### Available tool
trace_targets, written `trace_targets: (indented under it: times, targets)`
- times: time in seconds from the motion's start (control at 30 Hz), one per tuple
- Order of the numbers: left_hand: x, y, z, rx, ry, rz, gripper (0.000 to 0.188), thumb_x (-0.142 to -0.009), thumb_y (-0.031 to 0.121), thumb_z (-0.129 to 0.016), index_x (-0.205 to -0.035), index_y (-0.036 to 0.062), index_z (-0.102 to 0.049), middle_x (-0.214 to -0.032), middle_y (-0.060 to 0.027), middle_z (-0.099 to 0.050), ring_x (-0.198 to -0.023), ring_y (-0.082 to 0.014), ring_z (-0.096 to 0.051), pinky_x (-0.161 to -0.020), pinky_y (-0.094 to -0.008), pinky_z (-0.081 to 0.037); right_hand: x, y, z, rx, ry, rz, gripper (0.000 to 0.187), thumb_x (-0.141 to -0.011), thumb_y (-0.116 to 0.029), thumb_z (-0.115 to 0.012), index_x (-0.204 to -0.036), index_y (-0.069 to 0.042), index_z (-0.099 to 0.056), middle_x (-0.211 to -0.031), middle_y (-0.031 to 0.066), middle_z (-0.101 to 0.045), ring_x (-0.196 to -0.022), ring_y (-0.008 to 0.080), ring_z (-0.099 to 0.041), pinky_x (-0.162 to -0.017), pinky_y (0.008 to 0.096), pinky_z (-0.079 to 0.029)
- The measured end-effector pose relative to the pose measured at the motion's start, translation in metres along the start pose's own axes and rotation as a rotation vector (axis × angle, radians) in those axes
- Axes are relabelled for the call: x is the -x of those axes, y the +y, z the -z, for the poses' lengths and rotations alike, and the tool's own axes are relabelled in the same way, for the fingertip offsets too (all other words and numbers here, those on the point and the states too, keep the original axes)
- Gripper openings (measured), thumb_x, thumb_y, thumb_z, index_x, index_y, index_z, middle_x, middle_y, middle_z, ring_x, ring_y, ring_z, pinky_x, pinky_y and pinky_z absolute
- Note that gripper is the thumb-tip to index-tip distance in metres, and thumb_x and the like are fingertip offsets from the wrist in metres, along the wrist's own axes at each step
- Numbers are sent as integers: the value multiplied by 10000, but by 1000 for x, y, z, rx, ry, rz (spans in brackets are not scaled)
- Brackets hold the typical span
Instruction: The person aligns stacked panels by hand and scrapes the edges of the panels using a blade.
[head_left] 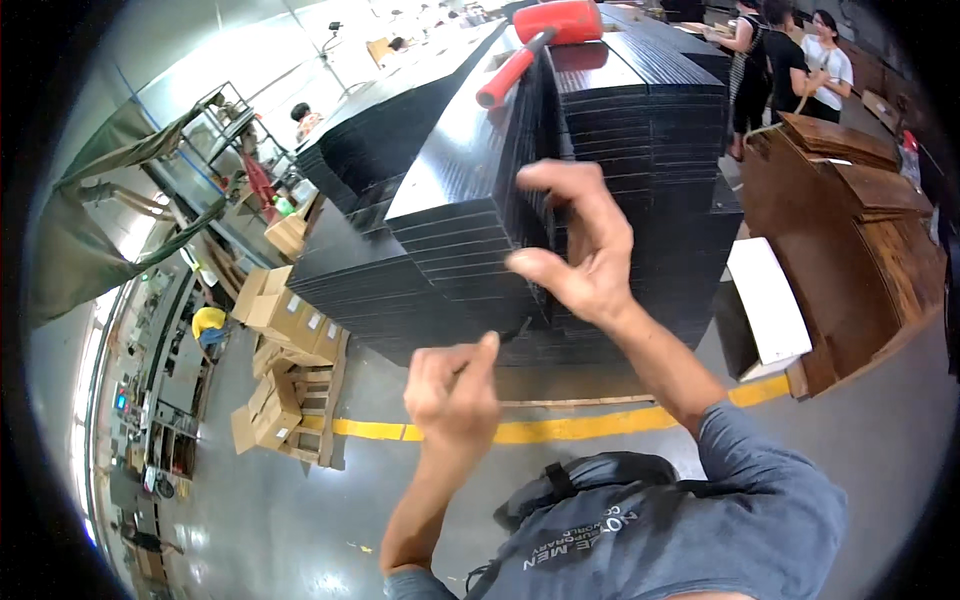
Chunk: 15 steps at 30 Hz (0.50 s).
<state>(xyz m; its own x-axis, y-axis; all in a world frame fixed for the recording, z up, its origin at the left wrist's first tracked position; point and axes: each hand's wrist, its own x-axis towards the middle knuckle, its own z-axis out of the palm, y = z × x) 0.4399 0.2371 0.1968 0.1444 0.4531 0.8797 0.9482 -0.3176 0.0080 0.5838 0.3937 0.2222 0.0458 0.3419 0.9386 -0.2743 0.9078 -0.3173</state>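
Tall stacks of flat black panels (455, 185) stand right in front of me. My right hand (595, 250) is raised at the near edge of the middle stack, its thumb and curled fingers apart with nothing between them. Lower and to the left, my left hand (455, 390) is closed, slightly blurred, in front of the stack. A small dark thin piece shows by its thumb tip; whether the fingers grip it is unclear. A red mallet (558, 22) lies on top of the panels, its red handle pointing toward me.
Open cardboard boxes (285, 310) sit on a wooden pallet at left. On the right are brown boards (815, 240) and a white block-shaped piece (770, 300). A yellow floor line (560, 428) runs before the stack. Several people (785, 70) stand at the far right.
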Motion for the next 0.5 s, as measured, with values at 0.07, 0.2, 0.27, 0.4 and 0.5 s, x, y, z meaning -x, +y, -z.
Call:
trace_targets:
  times: [0.07, 0.2, 0.27, 0.4, 0.5]
  targets:
    - [-10, -1, 1, 17, 6, 26, 302, -748, -116, -740, -998, 50, -774, -840, -88, -638, -733, -223, -594, -633, -310, -478, 14, 2, -12, -57, 5, -192, 493, -748, -165, -855, -1179, -26, -658, -1100, 85, -629, -973, 173, -593, -846, 290, -474]
    - [-29, -14, -2, 70, 127, -63, 343, -686, -101, -757, -998, 42, -766, -836, -70, -615, -702, -242, -577, -599, -332, -483, 22, 5, 5, -391, 15, -531, 291, -856, -94, -770, -1126, -17, -694, -1016, 47, -666, -926, 108, -593, -752, 282, -506]
    - [-41, -20, -1, 31, 154, -144, 389, -677, -113, -748, -1035, 39, -758, -840, -66, -608, -699, -234, -566, -610, -334, -479, 25, -11, 6, -274, 49, -574, 277, -838, -106, -781, -1097, -38, -711, -1010, 48, -681, -918, 121, -601, -744, 278, -513]
    - [-60, -24, 1, 157, 81, -241, 403, -686, -128, -716, -1057, 27, -755, -878, -99, -634, -771, -246, -582, -670, -333, -480, 16, -43, 12, 433, -150, 197, 385, -683, -107, -853, -1053, -85, -749, -994, 64, -672, -939, 228, -578, -811, 353, -474]
    - [-71, -27, -4, 177, 119, -330, 450, -613, -110, -725, -1046, 11, -745, -882, -92, -629, -745, -246, -580, -639, -336, -485, 8, -41, 9, 593, -155, 326, 347, -678, -107, -854, -1014, -118, -768, -961, 29, -678, -934, 222, -574, -791, 342, -479]
